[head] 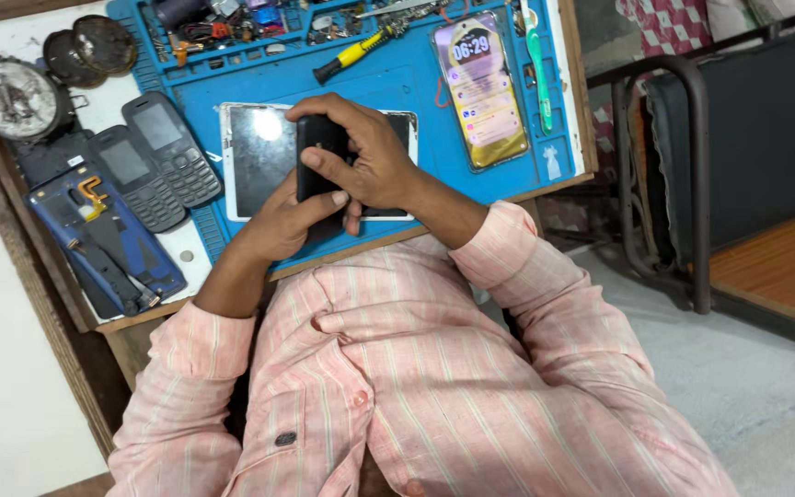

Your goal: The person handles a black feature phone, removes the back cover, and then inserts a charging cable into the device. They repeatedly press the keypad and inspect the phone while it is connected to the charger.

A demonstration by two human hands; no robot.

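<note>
Over the blue repair mat (pixel 453 87) on the worktop (pixel 11 37), both of the person's hands met around a small black phone (pixel 319 156), held just above a white-framed tablet (pixel 259 156) that lay flat on the mat with its dark screen up. From where I stood, the left hand (pixel 282 221) came up from below, its thumb laid against the lower edge of the black phone, while the right hand (pixel 370 161) arched over the top, its fingers (pixel 324 109) curled closed around the phone's upper end and its thumb pressed on the face. Both hands were shut on the phone. Pink striped shirt sleeves (pixel 526 276) were rolled back above the wrists. To one side of the tablet lay two dark keypad phones (pixel 154 161) side by side, partly on the mat's edge, and beyond them a blue phone back cover (pixel 103 248) with an orange part on it. A round metal dish (pixel 16 99) sat in the far corner of the worktop. On the mat's other side a smartphone (pixel 480 92) lay with its screen lit, a green-handled tool (pixel 537 74) just beside it, and a yellow-and-black screwdriver (pixel 353 55) rested near the mat's parts tray.
</note>
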